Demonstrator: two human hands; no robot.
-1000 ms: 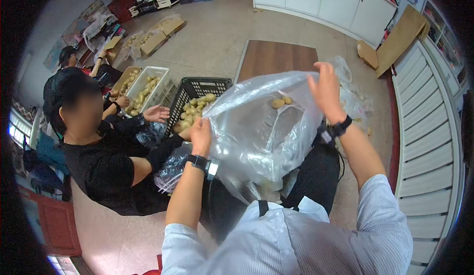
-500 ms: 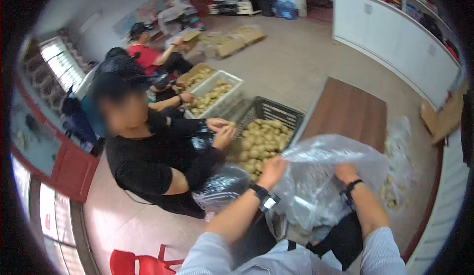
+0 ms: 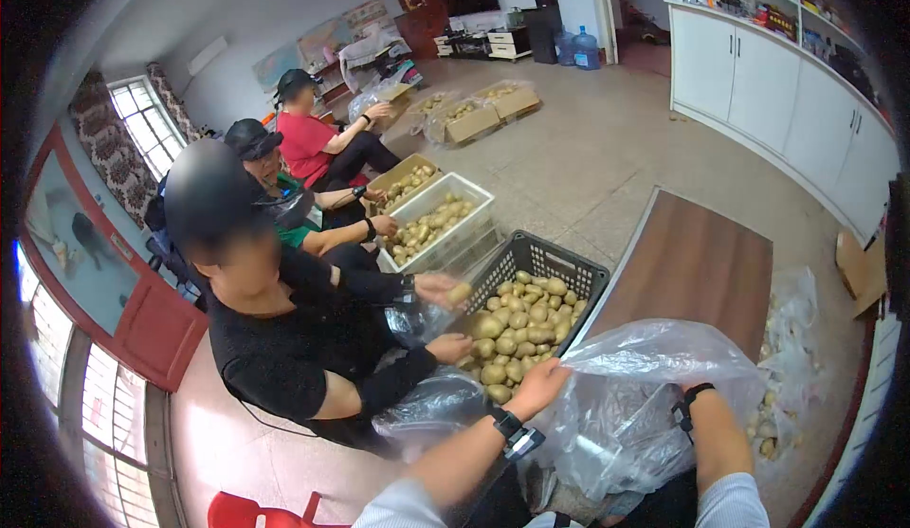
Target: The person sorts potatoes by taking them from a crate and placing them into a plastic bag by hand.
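My left hand (image 3: 538, 386) pinches the rim of a large clear plastic bag (image 3: 607, 443), on the bag's left side. The bag spreads out in front of my lap, its upper edge lifted. My right wrist (image 3: 706, 409), with a dark band, is at the bag's right part; the plastic hides that hand's fingers. Just beyond my left hand stands a black plastic crate (image 3: 583, 274) holding many brown, oval, potato-like pieces (image 3: 519, 319). A brown wooden board (image 3: 697, 258) lies right of the crate, partly behind the bag.
A person in black (image 3: 284, 338) sits at my left, one hand holding a piece over the crate. Two more people sit beyond, near a white crate (image 3: 479, 191) and cardboard boxes (image 3: 517, 103). Another plastic bag (image 3: 791, 338) with produce lies right. A red chair (image 3: 227, 509) stands lower left.
The view has tilted up and shifted. My left hand still has the bag's rim; my right hand's fingers have gone out of sight in the plastic. The neighbour's hands have moved apart.
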